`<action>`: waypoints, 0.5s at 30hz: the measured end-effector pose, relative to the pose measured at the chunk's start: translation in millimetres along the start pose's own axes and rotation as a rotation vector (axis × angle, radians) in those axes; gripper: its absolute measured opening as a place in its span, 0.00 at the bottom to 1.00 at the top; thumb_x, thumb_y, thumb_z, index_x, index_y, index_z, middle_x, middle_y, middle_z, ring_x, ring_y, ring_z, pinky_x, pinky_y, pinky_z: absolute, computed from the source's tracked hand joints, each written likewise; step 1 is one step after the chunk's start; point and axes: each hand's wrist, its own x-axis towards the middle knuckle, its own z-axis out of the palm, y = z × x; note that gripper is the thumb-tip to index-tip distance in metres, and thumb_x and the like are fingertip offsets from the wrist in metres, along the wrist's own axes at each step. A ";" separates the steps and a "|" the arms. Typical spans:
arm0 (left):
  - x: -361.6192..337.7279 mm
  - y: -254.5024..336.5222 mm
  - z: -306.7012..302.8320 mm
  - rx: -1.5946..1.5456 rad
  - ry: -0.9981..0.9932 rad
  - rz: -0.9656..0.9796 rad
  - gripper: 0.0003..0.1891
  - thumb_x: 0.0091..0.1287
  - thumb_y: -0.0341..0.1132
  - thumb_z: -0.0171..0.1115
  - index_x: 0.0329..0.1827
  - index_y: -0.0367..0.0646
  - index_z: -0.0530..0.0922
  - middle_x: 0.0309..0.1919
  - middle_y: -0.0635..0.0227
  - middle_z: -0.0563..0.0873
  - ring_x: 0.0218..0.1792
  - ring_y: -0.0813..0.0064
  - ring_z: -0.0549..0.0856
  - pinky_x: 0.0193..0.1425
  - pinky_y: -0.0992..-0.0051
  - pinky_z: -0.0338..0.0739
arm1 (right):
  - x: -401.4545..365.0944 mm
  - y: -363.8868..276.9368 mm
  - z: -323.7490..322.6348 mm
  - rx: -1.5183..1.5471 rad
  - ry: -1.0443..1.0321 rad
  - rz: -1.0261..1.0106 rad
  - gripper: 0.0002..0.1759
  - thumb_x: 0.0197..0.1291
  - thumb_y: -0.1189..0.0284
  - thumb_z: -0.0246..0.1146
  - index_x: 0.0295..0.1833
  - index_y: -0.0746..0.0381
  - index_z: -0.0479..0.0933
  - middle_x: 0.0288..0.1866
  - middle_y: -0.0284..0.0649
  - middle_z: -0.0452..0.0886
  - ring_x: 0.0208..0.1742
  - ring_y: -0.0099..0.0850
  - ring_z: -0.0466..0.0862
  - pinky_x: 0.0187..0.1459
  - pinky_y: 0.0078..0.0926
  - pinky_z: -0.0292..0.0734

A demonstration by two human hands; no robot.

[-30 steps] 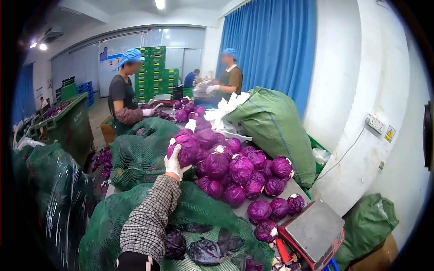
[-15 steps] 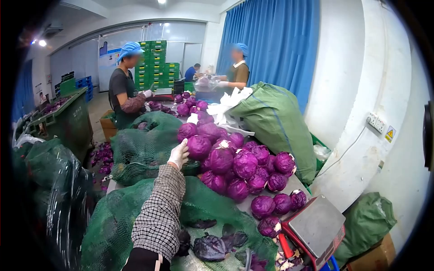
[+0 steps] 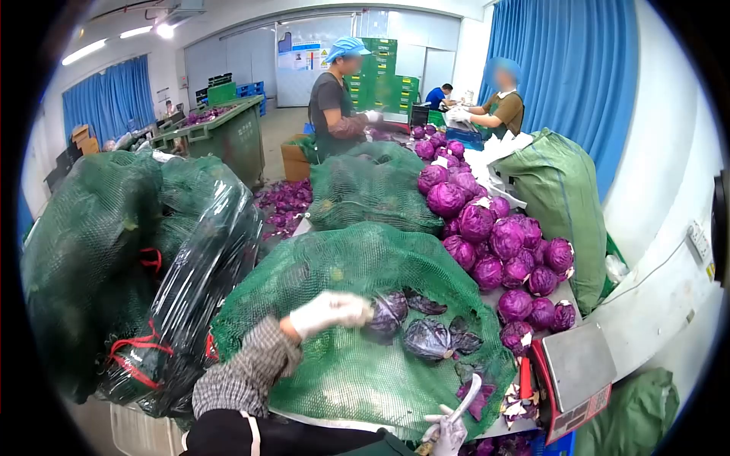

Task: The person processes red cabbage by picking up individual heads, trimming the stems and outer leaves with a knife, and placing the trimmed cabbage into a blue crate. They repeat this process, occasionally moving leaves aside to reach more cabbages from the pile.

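Observation:
My left hand (image 3: 331, 313), in a white glove and slightly blurred, reaches over the open green mesh bag (image 3: 319, 372). Its fingers close at the stem end of a dark red cabbage (image 3: 389, 310) lying on the mesh. Another dark red cabbage (image 3: 430, 339) with loose outer leaves sits just to its right. At the bottom edge, my right hand (image 3: 449, 436), gloved too, is wrapped round the handle of a knife with a curved pale blade (image 3: 468, 397) pointing up.
Trimmed purple cabbages (image 3: 506, 237) are heaped along the table's right side, beside a scale (image 3: 578, 368) and a red-handled tool (image 3: 525, 378). Full mesh bags (image 3: 91, 258) stand at left. A green sack (image 3: 559, 205) leans behind the heap. Two people in blue caps work farther back.
My left hand has come back from the trimmed cabbage heap to a dark cabbage on the mesh bag. The view has swung left, and my right hand with the knife now shows.

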 end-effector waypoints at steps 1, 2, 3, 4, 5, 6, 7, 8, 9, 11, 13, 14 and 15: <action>-15.7 -29.4 9.2 -0.115 0.031 -0.185 0.25 0.69 0.45 0.62 0.62 0.36 0.76 0.55 0.60 0.84 0.53 0.69 0.84 0.59 0.70 0.78 | -9.9 14.0 -4.2 0.032 -0.099 0.029 0.20 0.72 0.61 0.53 0.57 0.65 0.74 0.23 0.35 0.80 0.14 0.19 0.71 0.16 0.18 0.62; -27.3 -57.6 10.5 -0.053 0.023 -0.322 0.25 0.70 0.47 0.62 0.62 0.36 0.76 0.55 0.60 0.84 0.52 0.70 0.84 0.59 0.72 0.78 | -19.5 31.2 -4.5 0.063 -0.103 0.133 0.22 0.72 0.58 0.52 0.60 0.62 0.73 0.18 0.33 0.75 0.12 0.18 0.66 0.14 0.18 0.56; -34.2 -64.7 14.8 -0.020 0.057 -0.474 0.27 0.68 0.48 0.64 0.63 0.37 0.76 0.56 0.59 0.83 0.53 0.71 0.83 0.61 0.72 0.77 | -37.9 -29.3 15.2 0.069 -0.107 0.164 0.21 0.71 0.56 0.53 0.56 0.60 0.78 0.18 0.31 0.75 0.13 0.17 0.65 0.16 0.17 0.56; -39.5 -54.2 18.8 0.110 0.078 -0.492 0.33 0.66 0.52 0.64 0.66 0.35 0.72 0.59 0.56 0.80 0.57 0.67 0.81 0.64 0.69 0.75 | -41.2 -26.7 11.4 0.050 -0.222 0.109 0.20 0.71 0.56 0.53 0.52 0.60 0.81 0.17 0.30 0.74 0.14 0.16 0.65 0.17 0.16 0.54; -42.5 -40.7 19.0 0.240 0.098 -0.510 0.39 0.65 0.57 0.65 0.68 0.34 0.69 0.63 0.52 0.77 0.61 0.63 0.79 0.68 0.66 0.72 | -43.5 -24.0 7.8 0.032 -0.336 0.054 0.20 0.71 0.56 0.54 0.48 0.60 0.84 0.17 0.28 0.73 0.15 0.15 0.64 0.18 0.16 0.53; -42.1 -40.2 9.6 0.641 0.195 -0.472 0.51 0.59 0.65 0.64 0.73 0.30 0.60 0.69 0.44 0.67 0.71 0.52 0.67 0.75 0.61 0.61 | -46.0 -28.7 9.2 0.032 -0.392 0.055 0.22 0.70 0.55 0.55 0.39 0.61 0.85 0.16 0.26 0.71 0.16 0.14 0.63 0.19 0.16 0.51; -38.8 -42.6 -2.3 1.021 0.329 -0.442 0.56 0.56 0.65 0.65 0.74 0.28 0.53 0.75 0.39 0.54 0.77 0.45 0.53 0.78 0.53 0.50 | -48.3 -15.0 7.1 0.057 -0.400 0.105 0.22 0.70 0.54 0.56 0.40 0.62 0.85 0.16 0.25 0.69 0.16 0.14 0.62 0.19 0.17 0.48; -40.7 6.6 11.3 1.508 0.580 -0.449 0.54 0.55 0.58 0.68 0.75 0.29 0.54 0.76 0.39 0.47 0.77 0.43 0.47 0.77 0.46 0.46 | -52.7 -24.3 10.8 0.071 -0.365 0.115 0.22 0.69 0.55 0.57 0.40 0.62 0.85 0.16 0.25 0.69 0.16 0.14 0.62 0.19 0.17 0.48; -40.1 30.1 -5.9 1.680 0.816 -0.375 0.52 0.53 0.55 0.69 0.75 0.32 0.54 0.76 0.39 0.45 0.77 0.43 0.47 0.77 0.43 0.43 | -57.2 -38.5 15.9 0.088 -0.327 0.122 0.21 0.69 0.55 0.58 0.39 0.63 0.84 0.16 0.24 0.69 0.16 0.14 0.62 0.19 0.17 0.48; -37.9 41.2 -66.8 1.667 1.197 -0.348 0.49 0.59 0.55 0.66 0.76 0.33 0.54 0.77 0.41 0.46 0.78 0.45 0.45 0.78 0.45 0.38 | -63.9 -42.3 23.2 0.133 -0.158 0.108 0.18 0.69 0.59 0.59 0.40 0.64 0.83 0.15 0.27 0.71 0.14 0.13 0.64 0.17 0.14 0.51; -40.6 48.4 -92.4 1.619 1.271 -0.158 0.49 0.54 0.52 0.70 0.74 0.34 0.58 0.75 0.40 0.51 0.76 0.42 0.50 0.77 0.47 0.42 | -61.4 -20.1 8.5 0.138 -0.231 0.110 0.17 0.70 0.61 0.58 0.43 0.65 0.82 0.17 0.29 0.74 0.14 0.14 0.66 0.17 0.13 0.53; -39.3 47.8 -89.8 1.625 1.266 0.083 0.48 0.54 0.52 0.70 0.73 0.34 0.59 0.74 0.40 0.55 0.76 0.44 0.53 0.78 0.50 0.45 | -61.5 -15.1 3.9 0.125 -0.228 0.140 0.17 0.70 0.61 0.58 0.46 0.66 0.80 0.18 0.30 0.75 0.14 0.14 0.67 0.16 0.13 0.54; -41.7 62.6 -65.3 1.514 1.101 0.204 0.44 0.59 0.53 0.67 0.72 0.33 0.61 0.75 0.42 0.54 0.76 0.45 0.53 0.78 0.52 0.45 | -64.1 -18.3 15.7 0.187 -0.112 0.124 0.17 0.71 0.60 0.57 0.47 0.65 0.80 0.18 0.30 0.74 0.13 0.15 0.66 0.16 0.13 0.54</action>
